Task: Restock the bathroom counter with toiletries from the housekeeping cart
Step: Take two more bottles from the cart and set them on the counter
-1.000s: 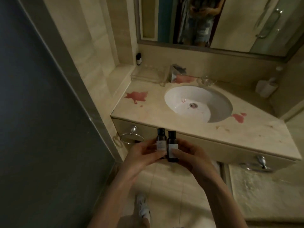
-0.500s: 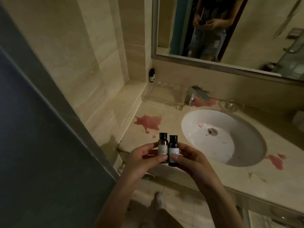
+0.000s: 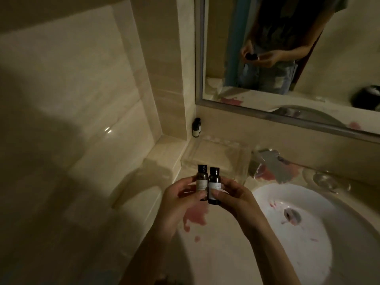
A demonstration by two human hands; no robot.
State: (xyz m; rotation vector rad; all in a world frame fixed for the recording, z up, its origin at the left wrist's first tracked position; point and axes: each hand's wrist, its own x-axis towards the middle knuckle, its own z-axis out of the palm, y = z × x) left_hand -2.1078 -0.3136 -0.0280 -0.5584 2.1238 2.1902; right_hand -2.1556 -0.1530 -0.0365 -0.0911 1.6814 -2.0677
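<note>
Fingers (image 3: 197,195) of left hand (image 3: 178,202) pinch left bottle (image 3: 202,178) between thumb and fingertips, fingers of right hand (image 3: 238,200) pinch right bottle (image 3: 213,187) the same way. Both small dark bottles are upright, side by side, black caps up, pale labels facing the camera, held in the air over the left part of the bench, just in front of the tray. Tiled wall (image 3: 72,99) fills the left. Mirror (image 3: 339,58) above the bench reflects the person holding the bottles. Beige bench (image 3: 216,254) lies below the hands. White sink (image 3: 308,254) is set in it at right, with pink streaks inside. Clear tray (image 3: 218,155) sits at the back of the bench. Tap (image 3: 269,159) is right of the tray, behind the sink. Red stain (image 3: 195,217) is on the bench under the hands. Corner bottles (image 3: 196,127), dark, stand in the back corner behind the tray
</note>
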